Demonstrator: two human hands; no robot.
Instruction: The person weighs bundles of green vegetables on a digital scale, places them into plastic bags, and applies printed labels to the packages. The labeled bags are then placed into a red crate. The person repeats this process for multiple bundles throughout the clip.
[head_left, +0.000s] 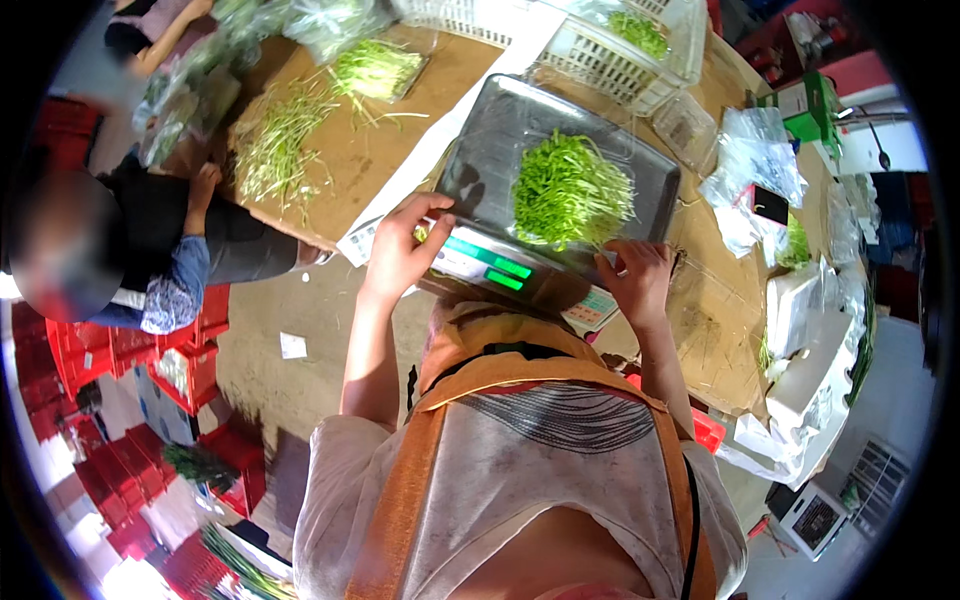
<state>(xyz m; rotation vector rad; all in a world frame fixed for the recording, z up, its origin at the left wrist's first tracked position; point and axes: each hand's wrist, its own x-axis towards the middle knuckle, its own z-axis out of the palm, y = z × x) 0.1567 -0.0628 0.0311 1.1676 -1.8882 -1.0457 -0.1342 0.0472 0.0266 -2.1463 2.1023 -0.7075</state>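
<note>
A bundle of leafy green sprouts (570, 191) lies on the dark metal pan (487, 142) of a digital weighing scale, whose green display (491, 262) is lit. At the pan's near left corner is my left hand (409, 244), thumb and forefinger apart, with nothing seen between them. My right hand (637, 277) is at the pan's near right edge, fingers curled close to the stem ends of the bundle; whether it pinches any stems cannot be told. Loose pale-stemmed sprouts (281, 146) are heaped on the table to the left, near a packed tray of sprouts (379, 71).
White plastic crates (600, 64) stand behind the scale. Clear bags (750, 165), a phone-like dark object (769, 205) and a white foam box (814, 375) are on the right. A co-worker (172, 247) sits at the table's left edge. Red crates (124, 472) are stacked on the floor.
</note>
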